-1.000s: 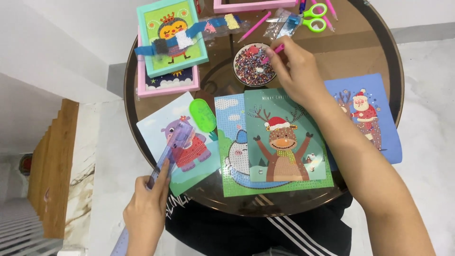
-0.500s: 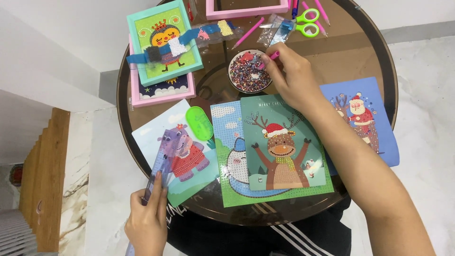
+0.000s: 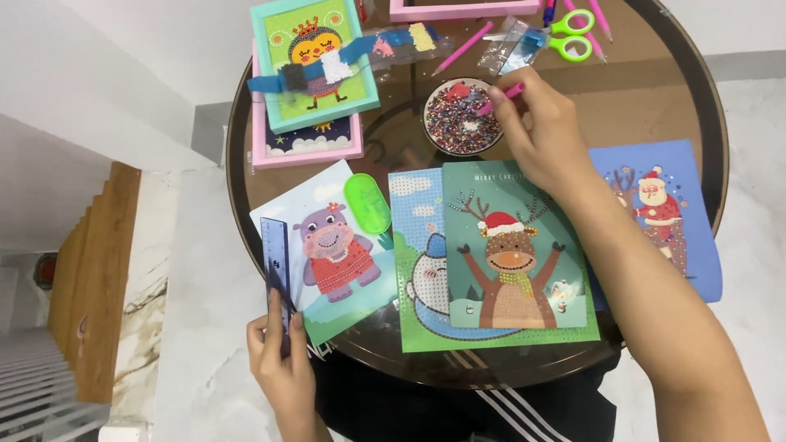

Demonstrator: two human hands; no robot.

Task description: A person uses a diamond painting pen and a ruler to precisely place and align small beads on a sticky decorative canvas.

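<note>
My right hand (image 3: 544, 135) holds a pink pen (image 3: 501, 97) with its tip over a round bowl of mixed beads (image 3: 458, 116). My left hand (image 3: 281, 352) pinches the lower end of a blue ruler (image 3: 277, 266), which lies along the left edge of a hippo picture card (image 3: 332, 250). A reindeer picture card (image 3: 512, 250) lies in front of me, overlapping a green card with a white animal (image 3: 422, 278). Under my right forearm shows a blue card with a red-suited figure (image 3: 663, 213).
The round dark glass table (image 3: 655, 106) also carries a green framed picture (image 3: 315, 61) stacked on a pink framed one (image 3: 307, 143), a green tray (image 3: 368, 205), green scissors (image 3: 565, 33), pink pens, small bags and a pink frame (image 3: 463, 10). The floor lies left and right.
My left hand has brought the blue ruler up flat along the hippo card's left edge. The right hand stays over the bead bowl with the pink pen. The view has shifted.
</note>
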